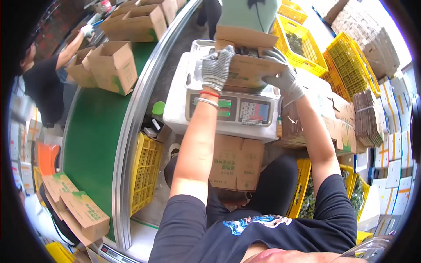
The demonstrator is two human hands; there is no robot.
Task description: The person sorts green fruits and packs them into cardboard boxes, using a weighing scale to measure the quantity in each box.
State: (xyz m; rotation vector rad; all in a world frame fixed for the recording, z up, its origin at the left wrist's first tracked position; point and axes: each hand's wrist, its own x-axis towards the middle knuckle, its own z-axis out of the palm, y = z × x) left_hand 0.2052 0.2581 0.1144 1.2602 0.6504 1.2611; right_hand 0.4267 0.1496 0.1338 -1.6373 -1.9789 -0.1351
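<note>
An open cardboard box (250, 73) sits on the metal platform of a digital weighing scale (235, 108), with dark contents just visible inside. My left hand (218, 68), in a grey knitted glove, is closed on the box's left edge. My right hand (284, 75), gloved the same way, clasps the right side, fingers over the flap and thumb against the front. Green digits glow on the scale's display. Under the scale is a white foam block (176, 107).
A green conveyor belt (94, 144) with metal rails runs along the left, carrying open cartons (112, 68). Yellow crates (302, 44) stand at the right, near bundled flat cardboard (367, 116). One yellow crate (144, 175) is beside the conveyor. A co-worker (44, 83) stands across the belt.
</note>
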